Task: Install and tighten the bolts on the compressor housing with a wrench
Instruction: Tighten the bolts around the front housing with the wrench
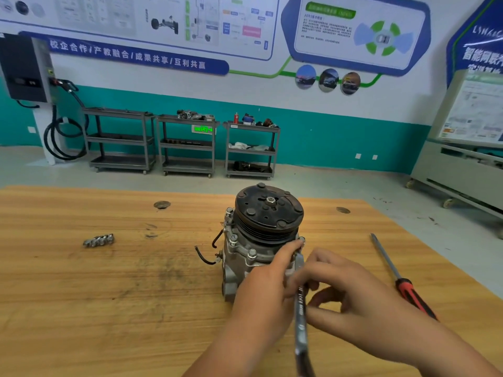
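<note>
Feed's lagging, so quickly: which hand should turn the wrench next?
Right, probably: the right hand grips the wrench shank, while the left hand rests on the compressor, its fingers up at the wrench's far end.

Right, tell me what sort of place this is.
Probably an automotive training workshop: car-system posters cover the wall, tool carts stand below them, and a compressor sits on a wooden bench with a wrench at one of its bolts.

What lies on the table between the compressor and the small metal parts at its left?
In the head view, only bare, stained table lies between the compressor and the metal parts; short black wires jut from the compressor.
</note>
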Available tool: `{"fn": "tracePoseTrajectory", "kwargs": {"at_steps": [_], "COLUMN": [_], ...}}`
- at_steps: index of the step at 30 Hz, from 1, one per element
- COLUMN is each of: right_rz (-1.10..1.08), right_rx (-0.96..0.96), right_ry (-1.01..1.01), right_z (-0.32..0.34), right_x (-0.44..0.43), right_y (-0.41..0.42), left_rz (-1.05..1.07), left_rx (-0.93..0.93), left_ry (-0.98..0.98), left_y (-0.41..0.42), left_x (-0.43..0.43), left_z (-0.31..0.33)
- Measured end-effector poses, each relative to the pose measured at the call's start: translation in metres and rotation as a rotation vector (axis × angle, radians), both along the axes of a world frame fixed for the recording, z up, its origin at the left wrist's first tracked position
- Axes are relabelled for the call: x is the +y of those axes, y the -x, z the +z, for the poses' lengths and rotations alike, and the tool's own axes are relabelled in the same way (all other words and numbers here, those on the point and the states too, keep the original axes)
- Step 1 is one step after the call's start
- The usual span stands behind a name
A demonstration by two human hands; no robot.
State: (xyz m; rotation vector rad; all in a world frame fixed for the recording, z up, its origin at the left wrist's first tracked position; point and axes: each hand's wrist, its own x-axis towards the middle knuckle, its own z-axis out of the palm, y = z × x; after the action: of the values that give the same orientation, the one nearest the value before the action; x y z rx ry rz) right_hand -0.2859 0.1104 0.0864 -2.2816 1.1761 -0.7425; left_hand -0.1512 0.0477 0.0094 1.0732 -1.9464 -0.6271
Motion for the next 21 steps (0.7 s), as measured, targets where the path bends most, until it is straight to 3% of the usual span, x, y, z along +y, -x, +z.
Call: {"fn": "tracePoseTrajectory", "kwargs": {"at_steps": [3, 6, 8, 11, 16, 18, 21], "right_rz": [-0.062, -0.187, -0.210, -0.234, -0.297, -0.285, -0.279], "right_rx": [-0.409, -0.952, -1.068, -0.996, -0.595, -0.441, -0.285], "right_ry": [-0.208, -0.624, -0.769, -0.812, -0.783, -0.771, -0.767], "right_z": [-0.010, -0.012, -0.007, -0.003, 0.006, 0.012, 0.020], "right_x": [0.006, 0.000, 0.000, -0.002, -0.014, -0.022, -0.029], "right_y": [0.003, 0.005, 0.004, 0.004, 0.014, 0.020, 0.024], "left_rz": [0.067, 0.102, 0.118, 0.135, -0.040, -0.146, -0.102], "left_rx": [-0.061, -0.098, -0.148, -0.199, -0.148, -0.096, 0.259], "left_ry": [0.161, 0.167, 0.155, 0.152, 0.203, 0.321, 0.491], "left_y": [-0.003, -0.002, -0.002, -0.002, -0.010, -0.019, -0.043], "left_x": [0.007, 0.007, 0.005, 0.006, 0.011, 0.011, 0.004], "left_z": [0.001, 0.001, 0.000, 0.000, -0.014, -0.023, -0.035]}}
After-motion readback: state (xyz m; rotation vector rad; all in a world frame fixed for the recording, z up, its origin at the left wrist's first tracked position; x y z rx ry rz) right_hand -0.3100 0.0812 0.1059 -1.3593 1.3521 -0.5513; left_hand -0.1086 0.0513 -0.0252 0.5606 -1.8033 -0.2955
